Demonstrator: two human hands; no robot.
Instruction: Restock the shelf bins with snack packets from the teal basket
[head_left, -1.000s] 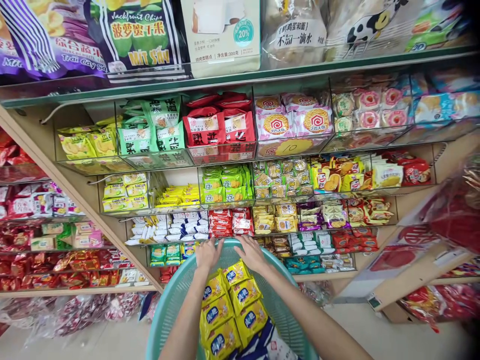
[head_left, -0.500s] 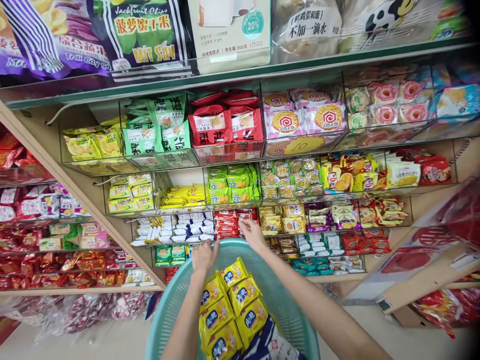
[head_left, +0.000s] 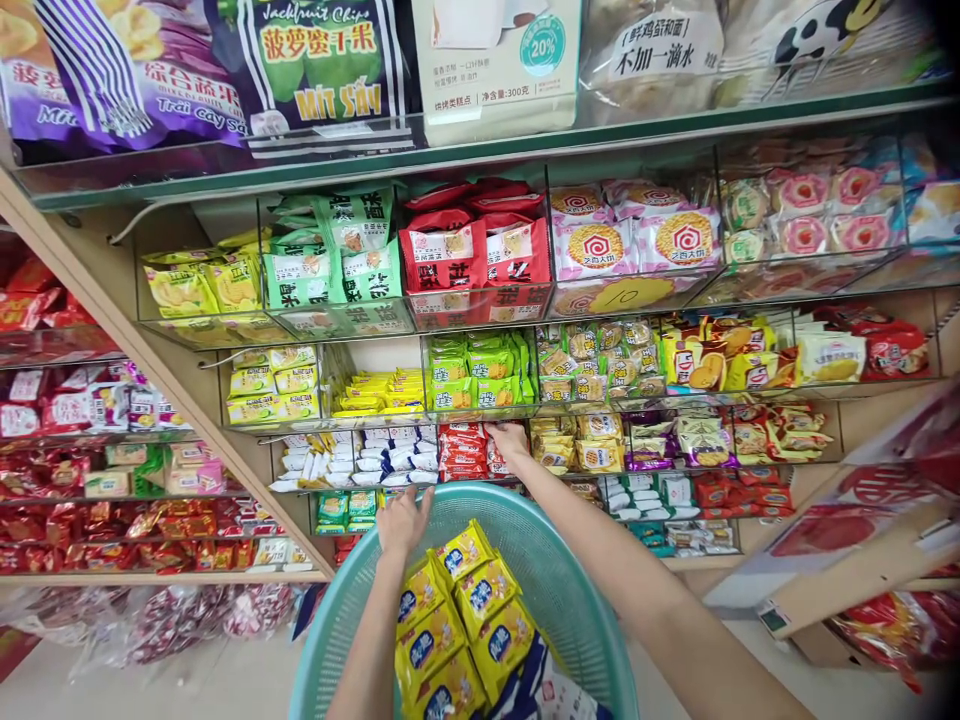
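The left hand is at the far left part of the rim of the teal basket, its fingers drawn in over the edge and holding it. Just beyond these fingertips lie white-and-blue packets on a shelf; yellow packets sit in the basket, nearer the body than both hands' fingers.

The red packets lie beyond the rim, ahead and to the right of the left fingers. Those in the left stack lie flat, their long axis running roughly sideways, across the line of the right forearm. The right hand is the nearer one, reaching in at their right-hand side. Its fingertips are hidden, so I cannot tell how wide they are or whether they hold a packet. Tan packets lie just right of these fingers.
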